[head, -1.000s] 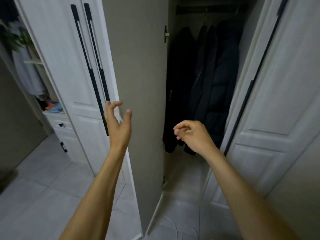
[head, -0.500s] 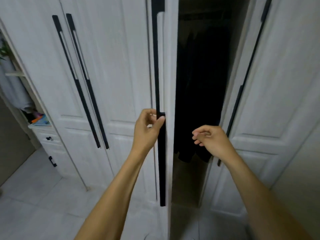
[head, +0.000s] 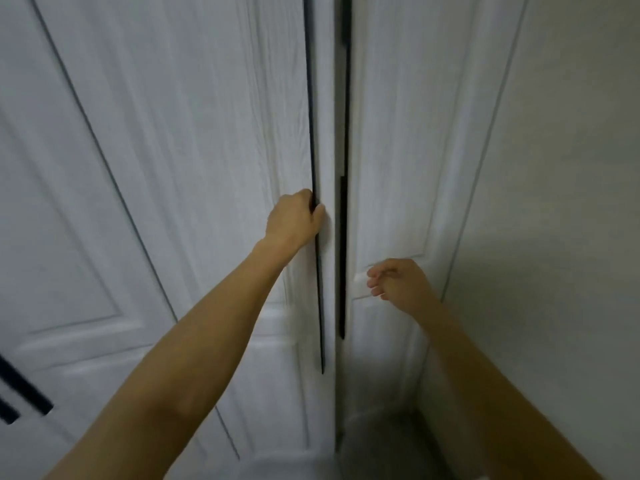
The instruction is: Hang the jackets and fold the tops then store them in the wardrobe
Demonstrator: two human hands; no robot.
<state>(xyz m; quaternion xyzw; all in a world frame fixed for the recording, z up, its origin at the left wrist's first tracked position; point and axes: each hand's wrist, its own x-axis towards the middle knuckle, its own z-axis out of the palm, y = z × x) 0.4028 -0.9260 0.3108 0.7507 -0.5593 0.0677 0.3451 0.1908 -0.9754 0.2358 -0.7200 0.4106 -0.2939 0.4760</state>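
Observation:
Two white wardrobe doors fill the view, the left door (head: 194,140) and the right door (head: 391,140), meeting at a narrow seam in the middle. My left hand (head: 294,220) grips the long black bar handle (head: 317,289) of the left door about halfway down. My right hand (head: 398,284) hovers in front of the right door's lower panel with its fingers loosely curled and nothing in it. The right door's black handle (head: 343,258) runs beside the seam. The jackets inside are hidden behind the doors.
A plain grey wall (head: 561,202) stands close on the right. At the lower left edge are the black handles (head: 24,396) of a neighbouring pair of doors. A strip of pale floor (head: 298,465) shows at the bottom.
The left door has swung from wide open to nearly flush with the right door, hiding the dark jackets. My left hand took hold of its handle. My right hand stayed loosely curled.

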